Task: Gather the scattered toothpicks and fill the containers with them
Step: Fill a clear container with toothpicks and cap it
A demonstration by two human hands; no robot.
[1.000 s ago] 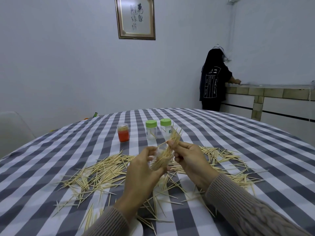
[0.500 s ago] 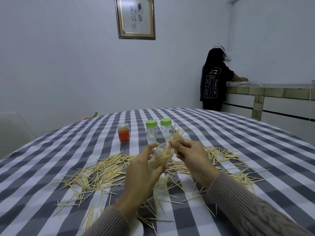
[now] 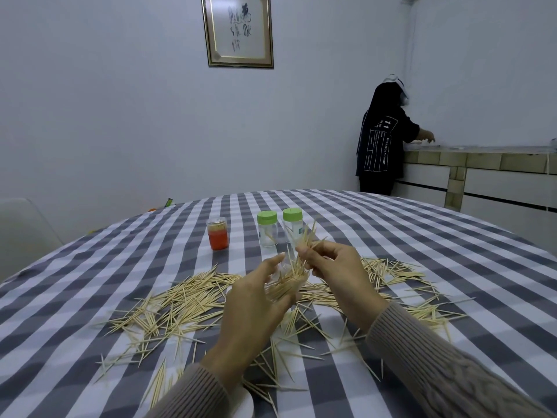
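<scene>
Pale walls back the round table under a grey-and-white checked tablecloth [image 3: 391, 236]; a framed calligraphy picture [image 3: 239, 30] hangs above, and a person in a black printed top [image 3: 381, 146] stands at a tiled counter [image 3: 482, 159] past the cloth's far right edge.

From the head camera, the one view given, thin pale wooden toothpicks [image 3: 184, 300] lie scattered over the near half of the cloth, thickest to the left and right of the hands, with loose ones by the near edge. Toward the middle stand a small clear jar with orange contents [image 3: 217, 236] and two clear bottles with green caps [image 3: 267, 232], both capped and nearly empty.

The left hand [image 3: 259, 300] has its fingers curled round a clear uncapped container [image 3: 284, 274], tilted with its mouth toward the right hand and packed with a bundle of toothpicks [image 3: 286, 282] sticking out. The right hand [image 3: 334, 267] pinches a few sticks between thumb and fingertips at that mouth.

The step seems to be feeding these sticks in. It would go best with the sticks kept parallel and their points together, slid along those already inside, while the left hand keeps the container tilted and steady. Crossed sticks would likely jam or push others out. Most of the scatter remains, so the task looks early.
</scene>
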